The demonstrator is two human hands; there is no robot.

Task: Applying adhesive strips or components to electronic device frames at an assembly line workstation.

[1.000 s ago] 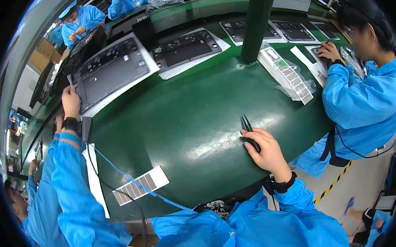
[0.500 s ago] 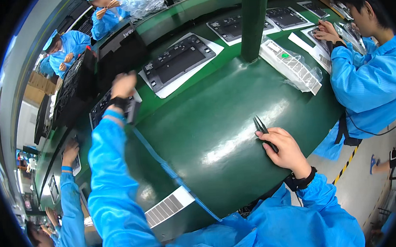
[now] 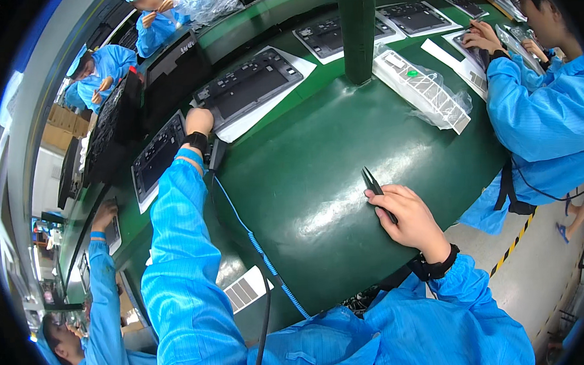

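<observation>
My right hand (image 3: 407, 216) pinches black tweezers (image 3: 374, 185), tips pointing up and away over the green table (image 3: 303, 142). At the far left of the table, my outstretched left hand (image 3: 199, 122) is curled closed, its fingers mostly hidden. It is between a black tablet-like housing (image 3: 247, 92) on white paper and a second black housing (image 3: 162, 153). A dark grey object (image 3: 217, 155) with a black cable shows beside my left wrist; whether the hand grips it is unclear.
A blue coiled cord (image 3: 263, 253) and a sheet of grey strips (image 3: 247, 290) lie near me. By the green post (image 3: 357, 34) is a bagged white strip sheet (image 3: 422, 90). More housings (image 3: 415, 19) line the back. Co-workers sit right, left and across.
My left hand has moved slightly right, beside the middle housing, and is no longer blurred. A black cable now runs down near my left arm. My right hand still holds the tweezers.
</observation>
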